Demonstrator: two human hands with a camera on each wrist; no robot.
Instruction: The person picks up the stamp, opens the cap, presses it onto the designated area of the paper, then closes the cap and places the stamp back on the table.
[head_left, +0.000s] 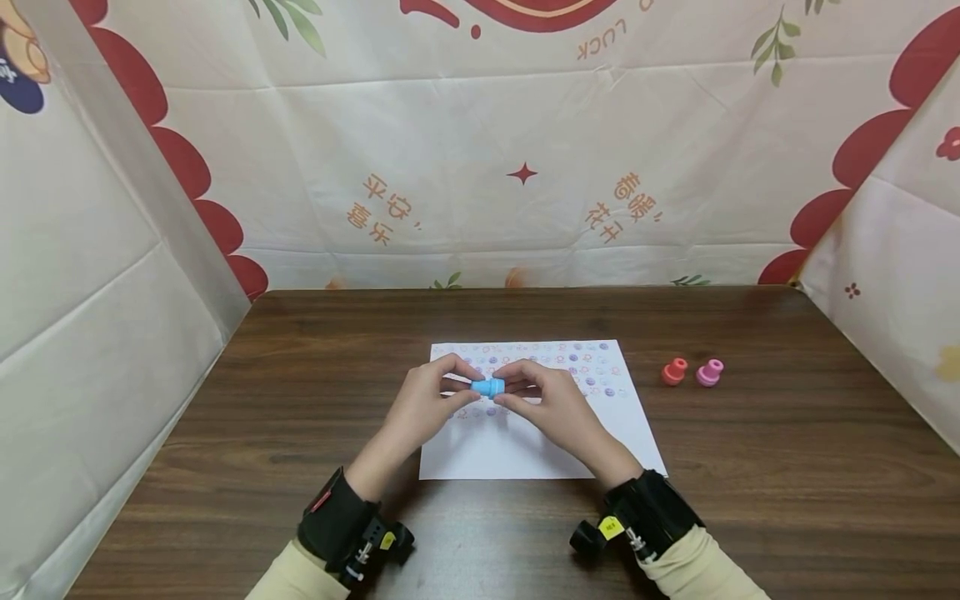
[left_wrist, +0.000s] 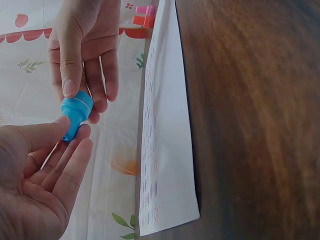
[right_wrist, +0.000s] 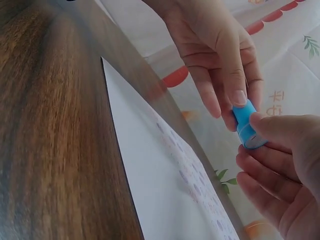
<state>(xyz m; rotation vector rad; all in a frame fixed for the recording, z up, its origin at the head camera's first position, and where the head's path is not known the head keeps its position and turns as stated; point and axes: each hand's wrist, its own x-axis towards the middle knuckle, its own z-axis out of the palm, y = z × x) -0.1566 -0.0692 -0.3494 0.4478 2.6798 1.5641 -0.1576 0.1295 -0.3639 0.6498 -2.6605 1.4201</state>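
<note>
A small blue toy stamp [head_left: 487, 387] is held level above the paper between both hands. My left hand [head_left: 427, 404] pinches its narrow handle end with thumb and fingertips. At the other side, my right hand [head_left: 555, 404] grips the wider cap end, as the left wrist view shows on the blue stamp [left_wrist: 77, 111]. The cap appears to be on, with a thin seam around it. Underneath lies a white sheet of paper [head_left: 525, 454], its upper part covered in rows of small purple, blue and reddish prints. Some prints are hidden behind the hands.
Right of the paper, a red stamp [head_left: 674, 372] and a pink stamp [head_left: 709, 373] stand on the brown wooden table [head_left: 315, 375]. A printed white cloth [head_left: 480, 133] hangs behind the table and along both sides.
</note>
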